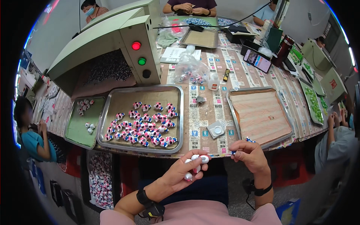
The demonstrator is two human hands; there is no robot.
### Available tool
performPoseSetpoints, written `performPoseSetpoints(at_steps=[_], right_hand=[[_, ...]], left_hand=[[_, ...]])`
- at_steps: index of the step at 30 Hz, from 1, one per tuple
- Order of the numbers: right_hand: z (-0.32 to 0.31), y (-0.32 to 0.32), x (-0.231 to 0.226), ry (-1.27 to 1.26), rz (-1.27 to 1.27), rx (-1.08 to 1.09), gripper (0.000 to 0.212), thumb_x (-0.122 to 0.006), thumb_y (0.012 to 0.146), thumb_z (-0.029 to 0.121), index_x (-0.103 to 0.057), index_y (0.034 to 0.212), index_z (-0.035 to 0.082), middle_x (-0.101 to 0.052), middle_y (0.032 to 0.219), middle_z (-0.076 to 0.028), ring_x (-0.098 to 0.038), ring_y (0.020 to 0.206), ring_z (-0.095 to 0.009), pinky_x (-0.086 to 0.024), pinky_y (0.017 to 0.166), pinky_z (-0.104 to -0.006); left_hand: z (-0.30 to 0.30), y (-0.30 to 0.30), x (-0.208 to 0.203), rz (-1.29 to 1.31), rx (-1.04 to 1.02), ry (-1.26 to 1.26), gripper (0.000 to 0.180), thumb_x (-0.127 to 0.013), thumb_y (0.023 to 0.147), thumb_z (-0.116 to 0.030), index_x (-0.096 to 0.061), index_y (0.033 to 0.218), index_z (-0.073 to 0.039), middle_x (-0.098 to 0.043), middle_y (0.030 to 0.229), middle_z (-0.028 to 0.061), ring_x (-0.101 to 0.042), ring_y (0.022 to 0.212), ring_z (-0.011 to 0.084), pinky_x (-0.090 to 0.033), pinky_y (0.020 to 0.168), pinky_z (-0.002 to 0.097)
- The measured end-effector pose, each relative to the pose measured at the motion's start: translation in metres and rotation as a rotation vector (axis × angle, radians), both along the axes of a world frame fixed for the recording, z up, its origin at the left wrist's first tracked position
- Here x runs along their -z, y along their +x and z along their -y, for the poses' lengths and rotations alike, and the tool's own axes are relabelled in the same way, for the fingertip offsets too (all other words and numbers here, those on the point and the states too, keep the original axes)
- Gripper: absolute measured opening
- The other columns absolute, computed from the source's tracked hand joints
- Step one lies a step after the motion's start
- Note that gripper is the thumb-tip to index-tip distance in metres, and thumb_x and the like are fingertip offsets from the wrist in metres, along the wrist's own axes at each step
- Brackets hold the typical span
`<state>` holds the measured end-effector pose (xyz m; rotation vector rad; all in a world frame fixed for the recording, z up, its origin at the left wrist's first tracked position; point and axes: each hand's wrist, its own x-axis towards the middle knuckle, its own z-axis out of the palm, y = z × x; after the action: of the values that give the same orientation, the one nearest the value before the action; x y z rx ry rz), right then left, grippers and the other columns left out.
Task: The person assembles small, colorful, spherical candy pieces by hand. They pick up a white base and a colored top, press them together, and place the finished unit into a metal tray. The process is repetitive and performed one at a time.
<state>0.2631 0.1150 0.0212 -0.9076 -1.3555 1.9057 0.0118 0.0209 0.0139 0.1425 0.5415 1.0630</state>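
Note:
In front of my body, my left hand (176, 174) is closed around several small white-and-pink figure parts (196, 167) with rounded, glossy surfaces. To its right, level with the table's near edge, my right hand (252, 155) pinches a tiny blue piece (233, 152) between thumb and fingertips. A few more blue-and-white bits (250, 140) show just behind its knuckles, and I cannot tell whether the hand holds them. Left of my hands, a metal tray (176, 123) bears many white, pink and blue figures (148, 129). The hands are apart.
A brown-lined tray (258, 108) lies at right; a green tray (80, 131) with a few white parts is far left. Between them stands a white square dish (216, 129). Behind are a machine (144, 37), a plastic bag (191, 67) and a phone (257, 60). Other people sit around.

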Motion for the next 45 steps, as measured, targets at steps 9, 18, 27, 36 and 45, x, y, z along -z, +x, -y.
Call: performPoseSetpoints(at_steps=[9, 18, 27, 36, 45], right_hand=[[-0.006, -0.015, -0.010, -0.060, 0.076, 0.007, 0.026, -0.065, 0.090, 0.007, -0.063, 0.114, -0.004, -0.068, 0.098, -0.009, -0.067, 0.088, -0.014, -0.053, 0.074, -0.0241], [-0.016, -0.028, -0.003, 0.073, 0.132, 0.109, 0.021, -0.064, 0.089, 0.002, -0.066, 0.108, -0.005, -0.067, 0.095, -0.008, -0.067, 0.086, -0.014, -0.054, 0.072, -0.0238], [-0.037, -0.062, 0.001, 0.837, 0.595, 0.246, 0.013, -0.069, 0.080, 0.001, -0.071, 0.092, 0.001, -0.066, 0.083, -0.010, -0.064, 0.079, -0.020, -0.048, 0.067, -0.0292], [-0.047, -0.067, 0.011, 1.099, 0.770, 0.175, 0.010, -0.069, 0.076, 0.001, -0.070, 0.086, 0.002, -0.066, 0.083, -0.012, -0.063, 0.079, -0.030, -0.049, 0.071, -0.0370], [-0.029, -0.069, -0.002, 0.859, 0.619, 0.209, 0.011, -0.070, 0.078, 0.003, -0.071, 0.089, 0.002, -0.066, 0.083, -0.011, -0.064, 0.076, -0.024, -0.050, 0.067, -0.0327]], left_hand=[[0.003, -0.001, -0.003, -0.034, -0.049, -0.135, 0.029, -0.057, 0.095, -0.011, -0.051, 0.121, -0.001, -0.058, 0.109, 0.0102, -0.063, 0.105, 0.0211, -0.056, 0.063, 0.0231], [0.006, -0.009, 0.006, 0.075, 0.037, -0.129, 0.042, -0.058, 0.093, -0.009, -0.047, 0.133, -0.003, -0.060, 0.110, 0.0071, -0.063, 0.106, 0.0187, -0.058, 0.067, 0.0229], [0.009, -0.005, 0.008, 0.011, 0.011, -0.184, 0.035, -0.062, 0.091, -0.009, -0.054, 0.126, -0.006, -0.062, 0.103, 0.0042, -0.064, 0.091, 0.0132, -0.052, 0.064, 0.0214], [0.011, -0.007, 0.021, 0.000, 0.015, -0.119, 0.033, -0.062, 0.092, -0.009, -0.052, 0.123, -0.006, -0.061, 0.106, 0.0055, -0.063, 0.094, 0.0154, -0.054, 0.068, 0.0241], [0.007, -0.007, 0.016, -0.054, -0.003, -0.095, 0.033, -0.061, 0.093, -0.011, -0.052, 0.125, -0.005, -0.061, 0.110, 0.0062, -0.063, 0.096, 0.0159, -0.053, 0.071, 0.0250]])
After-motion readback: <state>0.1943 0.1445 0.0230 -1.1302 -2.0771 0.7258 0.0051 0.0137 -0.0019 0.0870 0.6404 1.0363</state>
